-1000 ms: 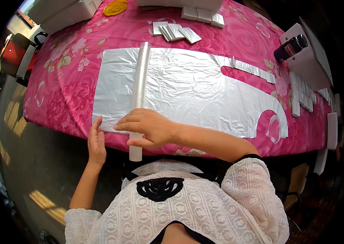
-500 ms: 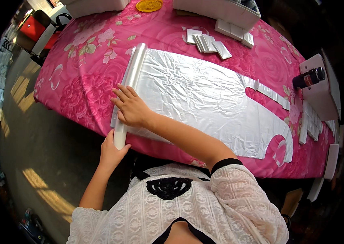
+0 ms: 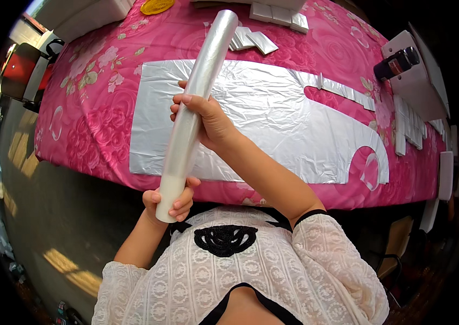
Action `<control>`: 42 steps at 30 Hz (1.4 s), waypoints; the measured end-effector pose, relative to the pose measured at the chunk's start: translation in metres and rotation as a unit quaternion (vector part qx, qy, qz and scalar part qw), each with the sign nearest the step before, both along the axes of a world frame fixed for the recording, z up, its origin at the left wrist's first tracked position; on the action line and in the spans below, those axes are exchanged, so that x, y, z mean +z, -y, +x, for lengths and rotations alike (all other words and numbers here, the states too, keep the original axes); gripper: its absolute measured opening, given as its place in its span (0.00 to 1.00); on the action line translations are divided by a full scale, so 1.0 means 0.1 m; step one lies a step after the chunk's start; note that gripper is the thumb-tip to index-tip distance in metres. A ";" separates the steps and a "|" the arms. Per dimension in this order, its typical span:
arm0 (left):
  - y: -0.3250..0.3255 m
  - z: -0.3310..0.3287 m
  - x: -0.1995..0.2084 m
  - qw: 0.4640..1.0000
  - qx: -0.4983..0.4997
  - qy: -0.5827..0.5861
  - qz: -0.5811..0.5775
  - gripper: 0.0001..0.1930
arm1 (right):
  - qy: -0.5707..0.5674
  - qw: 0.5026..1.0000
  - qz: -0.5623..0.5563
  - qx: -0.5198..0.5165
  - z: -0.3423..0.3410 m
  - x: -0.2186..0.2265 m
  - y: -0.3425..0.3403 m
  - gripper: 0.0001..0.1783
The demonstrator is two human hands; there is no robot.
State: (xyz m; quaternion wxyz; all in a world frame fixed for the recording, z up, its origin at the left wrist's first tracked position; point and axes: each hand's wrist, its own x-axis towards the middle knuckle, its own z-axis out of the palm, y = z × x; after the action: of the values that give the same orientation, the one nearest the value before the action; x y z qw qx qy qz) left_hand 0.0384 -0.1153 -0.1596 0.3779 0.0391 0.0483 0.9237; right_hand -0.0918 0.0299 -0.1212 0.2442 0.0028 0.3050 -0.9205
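Note:
A long roll of clear plastic film is held aslant above the table, its far end tipped to the right. My left hand is closed round its near end. Around its middle wraps my right hand, thumb on top. Beneath the roll lies a flat sheet of silvery plastic film, creased, with cut-out loops at its right end. The sheet's left edge lies straight on the pink flowered tablecloth. Part of the sheet is hidden by the roll and my right forearm.
Small flat white packets lie beyond the sheet, near a row of white packets. A dark bottle is at the right beside a white box. More packets stand below it. A yellow round dish sits far left; a chair stands off the table.
The roll has been lifted off the sheet's left edge and tilted rightward. My right hand has gone from lying flat on the roll to gripping it. The view has shifted slightly.

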 end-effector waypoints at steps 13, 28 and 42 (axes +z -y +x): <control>-0.35 -0.09 0.22 0.931 -0.065 -0.086 -0.350 0.25 | -0.057 0.998 0.022 -0.034 0.22 -0.06 -0.54 0.34; -0.47 -0.12 -0.06 0.842 -0.023 -0.048 -0.537 0.32 | -0.008 0.968 0.231 -0.098 0.44 -0.55 -0.44 0.27; 0.18 0.39 -0.25 0.846 -0.164 -0.010 -0.508 0.30 | -0.058 0.902 0.423 -0.066 -0.46 -0.76 -1.57 0.19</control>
State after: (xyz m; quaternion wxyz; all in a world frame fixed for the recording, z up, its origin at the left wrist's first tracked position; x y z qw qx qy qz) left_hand 0.0778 -0.1334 -0.1847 0.4903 -0.1419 0.5069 0.6946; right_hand -0.1381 0.1868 -0.1969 0.1407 0.0727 0.6787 -0.7171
